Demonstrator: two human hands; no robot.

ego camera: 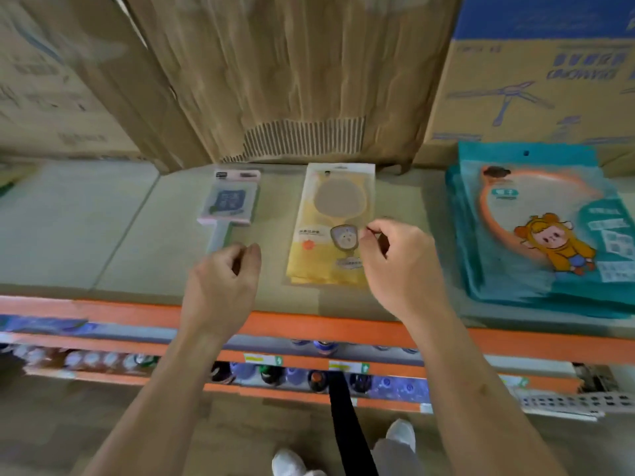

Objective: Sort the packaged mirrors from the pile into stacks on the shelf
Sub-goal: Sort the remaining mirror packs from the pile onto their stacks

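Note:
Three kinds of packaged mirrors lie on the cardboard-lined shelf (103, 235). A pink-framed hand mirror (228, 197) lies at the left, handle toward me. My left hand (223, 283) hovers just below the handle's end, fingers loosely curled, holding nothing. In the middle is a small stack of yellow packaged mirrors (326, 218). My right hand (402, 269) pinches the top yellow pack at its right edge with thumb and fingertips. A tall stack of teal packaged mirrors (549, 262) with an orange rim and a cartoon figure sits at the right.
Large cardboard boxes (292, 80) stand along the back of the shelf, with a blue-printed box (536, 80) at the right. An orange shelf beam (309, 326) runs along the front edge. Bottles (309, 376) fill the lower shelf. My shoes (398, 436) are on the floor.

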